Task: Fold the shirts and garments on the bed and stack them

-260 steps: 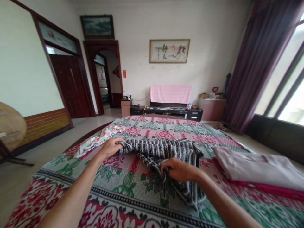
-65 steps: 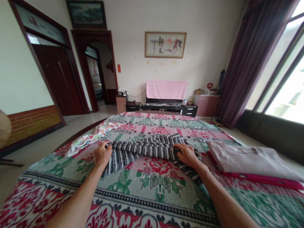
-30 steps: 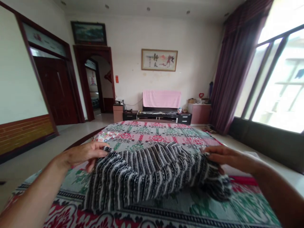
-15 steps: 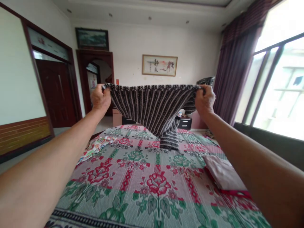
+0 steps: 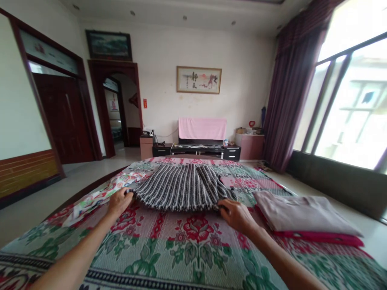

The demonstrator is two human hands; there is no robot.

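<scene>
A black-and-white striped knit sweater (image 5: 181, 187) lies spread over the floral bedspread (image 5: 196, 245), its near hem stretched between my hands. My left hand (image 5: 121, 199) pinches the hem's left corner. At the right corner, my right hand (image 5: 234, 213) is closed on the same edge. The far part of the sweater rests on the bed, and its sleeves are hard to make out from here.
Folded clothes (image 5: 305, 215), greyish on top and red below, are stacked at the bed's right. A colourful printed cloth (image 5: 90, 201) lies along the left edge. Beyond the bed stand a low black cabinet (image 5: 232, 153) and a pink-covered television (image 5: 202, 128).
Both hands have come down from about eye height, bringing the sweater from hanging in the air to lying on the bed. The view has turned slightly right.
</scene>
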